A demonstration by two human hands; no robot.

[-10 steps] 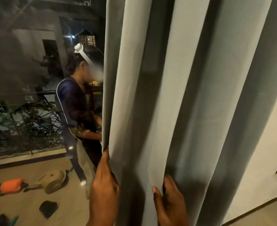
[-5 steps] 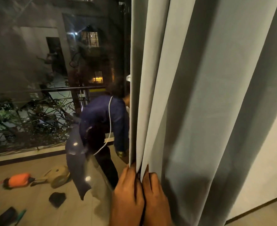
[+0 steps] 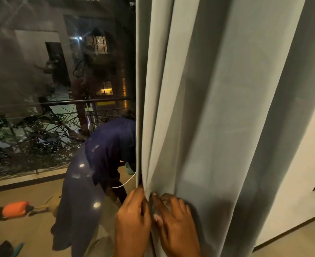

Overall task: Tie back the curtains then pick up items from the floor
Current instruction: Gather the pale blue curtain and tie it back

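Left hand: your left hand (image 3: 132, 217) sits at the curtain's leading edge, fingers curled on the outermost fold and pinching it, right against the glass.
Right hand: your right hand (image 3: 173, 219) lies just beside the left, fingers bent into the next folds and gripping the cloth; one fingertip (image 3: 153, 194) presses into the pleat.
Curtain: the grey curtain (image 3: 217, 117) hangs gathered in deep vertical folds, filling the right part of the view, with its edge running straight down to your two hands.
What just changed: a second ago your hands were apart, each on a separate fold; half a second ago they had come together; now the right fingers have spread and dug into the pleats.
Curtain edge: it has shifted rightward across the view, baring more of the window (image 3: 60, 89).
Meaning for the task: the bunching looks nearly done, so wrapping a tie comes next; no tie-back shows in this view.
Reflection: the bent figure (image 3: 108, 145) in the glass stood upright a second ago and now leans low.
Floor items: an orange thing (image 3: 14, 209) lies on the floor (image 3: 23, 234) to the left, reflected or beyond the glass, I cannot tell; it waits unpicked.
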